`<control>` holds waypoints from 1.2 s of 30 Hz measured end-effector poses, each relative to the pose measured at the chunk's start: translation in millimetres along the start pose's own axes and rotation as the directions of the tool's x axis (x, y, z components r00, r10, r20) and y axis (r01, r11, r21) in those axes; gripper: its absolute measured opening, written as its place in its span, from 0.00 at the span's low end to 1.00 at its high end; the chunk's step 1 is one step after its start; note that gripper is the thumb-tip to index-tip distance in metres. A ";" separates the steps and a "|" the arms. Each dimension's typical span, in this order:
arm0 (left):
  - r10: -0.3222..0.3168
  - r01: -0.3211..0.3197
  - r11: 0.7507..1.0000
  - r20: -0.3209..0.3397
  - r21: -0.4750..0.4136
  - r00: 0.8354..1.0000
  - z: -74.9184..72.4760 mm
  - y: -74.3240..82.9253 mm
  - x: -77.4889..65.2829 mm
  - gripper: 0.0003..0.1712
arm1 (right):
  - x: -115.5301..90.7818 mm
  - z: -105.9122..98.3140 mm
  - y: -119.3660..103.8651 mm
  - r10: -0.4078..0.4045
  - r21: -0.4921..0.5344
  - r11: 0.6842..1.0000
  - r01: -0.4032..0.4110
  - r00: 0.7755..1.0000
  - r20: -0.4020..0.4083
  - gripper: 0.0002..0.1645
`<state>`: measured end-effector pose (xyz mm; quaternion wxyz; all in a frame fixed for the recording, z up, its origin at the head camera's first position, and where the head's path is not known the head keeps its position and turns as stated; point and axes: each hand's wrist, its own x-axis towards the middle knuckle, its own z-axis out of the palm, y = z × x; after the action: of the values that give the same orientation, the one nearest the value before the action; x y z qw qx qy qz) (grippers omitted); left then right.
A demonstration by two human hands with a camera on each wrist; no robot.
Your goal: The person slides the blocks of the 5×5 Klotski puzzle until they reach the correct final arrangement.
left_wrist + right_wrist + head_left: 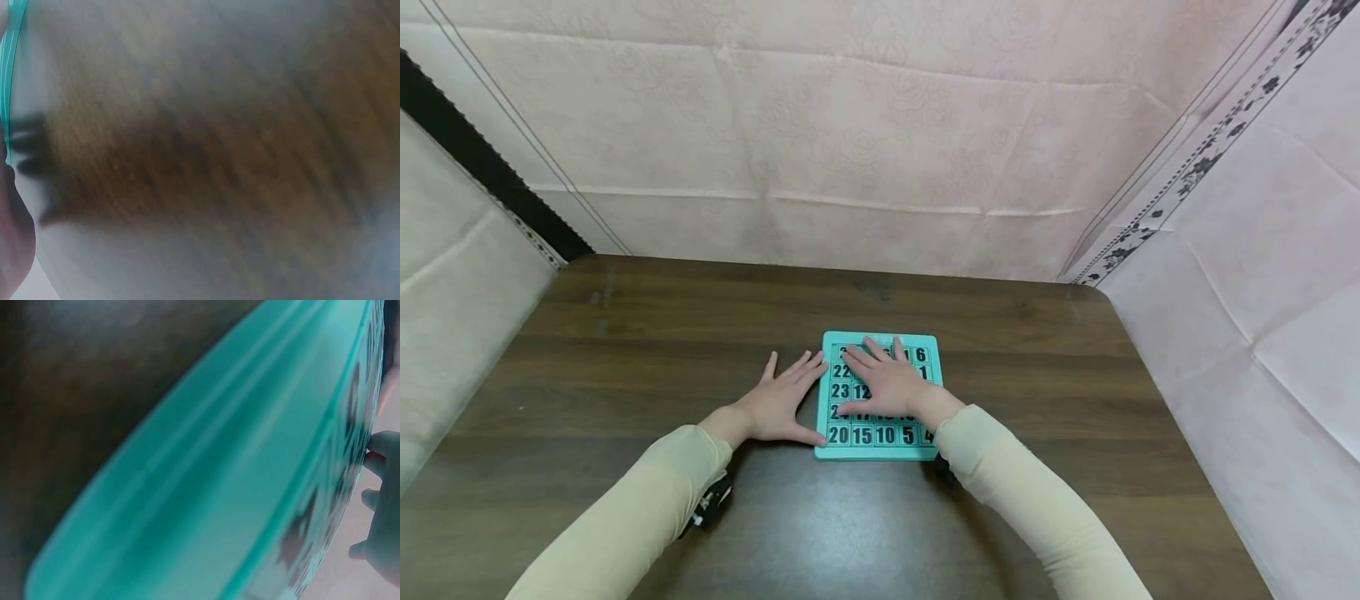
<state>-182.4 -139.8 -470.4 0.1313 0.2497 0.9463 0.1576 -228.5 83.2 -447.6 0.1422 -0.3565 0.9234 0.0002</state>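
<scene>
A turquoise sliding number puzzle [876,454] lies flat on the wooden table, with black numbers on pale square tiles. Along its left edge my left hand [782,406] is spread, thumb and fingertips touching the frame's side. My right hand [891,387] is over the tiles with its fingers spread, covering several numbers in the middle and upper rows. Close up in the right wrist view, the puzzle's rim [206,487] fills the middle, and the right hand's fingers [384,506] reach onto the tile face. Only a sliver of the puzzle shows in the left wrist view.
The brown wooden table [625,350] extends around the puzzle on all sides. Pale patterned cloth [880,142] hangs behind the far edge, with more cloth at left and right. A black device [709,502] is strapped at the left wrist.
</scene>
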 end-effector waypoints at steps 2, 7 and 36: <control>-0.003 0.003 1.000 0.003 0.000 1.000 0.6 -0.1 0.3 0.67 | 1.6 -0.1 -1.9 -0.002 -0.005 1.000 0.002 1.000 0.008 0.55; 0.000 0.000 1.000 0.001 0.002 1.000 1.3 0.0 0.5 0.67 | 4.6 -0.1 -4.2 0.003 -0.010 1.000 -0.003 1.000 0.031 0.55; -0.001 0.000 1.000 -0.021 -0.012 1.000 0.9 0.7 0.2 0.68 | -34.4 7.1 36.6 0.066 0.121 0.991 -0.062 0.998 -0.025 0.53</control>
<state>-181.9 -139.0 -471.0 0.1227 0.2470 0.9468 0.1656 -226.5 133.8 -449.1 0.1497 -0.3176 0.9347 -0.0560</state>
